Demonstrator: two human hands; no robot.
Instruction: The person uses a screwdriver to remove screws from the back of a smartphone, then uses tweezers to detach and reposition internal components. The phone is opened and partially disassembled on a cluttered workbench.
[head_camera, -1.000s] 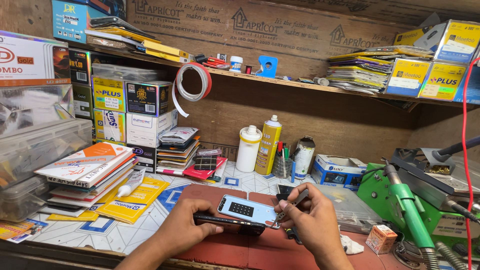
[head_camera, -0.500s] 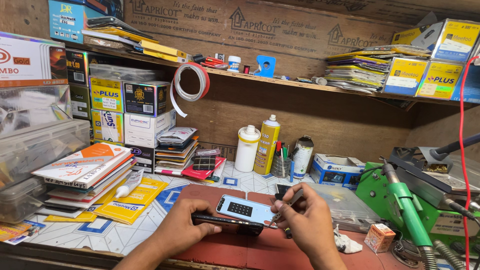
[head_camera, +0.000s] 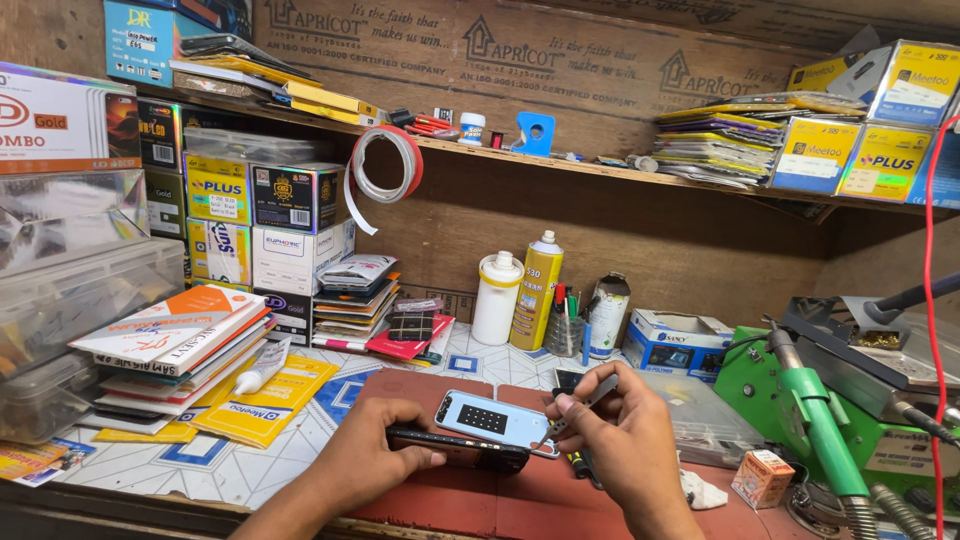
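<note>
Left hand (head_camera: 375, 455) gripping dark phone (head_camera: 455, 450) over red mat (head_camera: 440, 500) on table (head_camera: 150, 470); right hand (head_camera: 625, 440) pinching thin tool (head_camera: 585, 398) beside lifted screen panel (head_camera: 490, 420).

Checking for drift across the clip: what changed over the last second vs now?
Very little. The right hand has shifted slightly while working a thin tool at the edge of the light screen panel. The left hand keeps its grip on the dark phone body over the red mat. Bottles, boxes and the green stand did not move.
</note>
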